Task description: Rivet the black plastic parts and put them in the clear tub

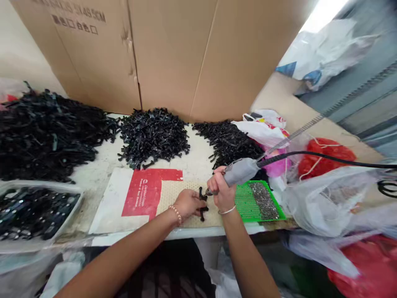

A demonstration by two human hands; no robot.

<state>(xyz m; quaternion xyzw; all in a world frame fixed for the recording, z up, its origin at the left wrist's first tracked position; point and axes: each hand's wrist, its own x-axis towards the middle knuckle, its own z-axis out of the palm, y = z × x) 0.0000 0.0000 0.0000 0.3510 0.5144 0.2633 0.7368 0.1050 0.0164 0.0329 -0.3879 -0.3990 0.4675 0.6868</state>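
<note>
Between the fingers of my left hand point(187, 203) is a small black plastic part point(203, 205), held over a cream textured mat point(173, 190). My right hand point(222, 188) is wrapped round a grey electric screwdriver point(242, 170), tilted so that its tip points down and left. That tip meets the black part or is very close to it; I cannot tell which. A coiled cord and a black cable run from the screwdriver's rear to the upper right. Just right of my right hand lies a green tray point(245, 203) with many tiny metal screws point(263, 200).
Heaps of black parts point(155, 136) lie along the table's back, before a tall cardboard box point(173, 54). A translucent bin point(79, 196) of dark parts stands at left. Plastic bags point(328, 198) crowd the right side. A red and white sheet point(141, 190) lies left of the mat.
</note>
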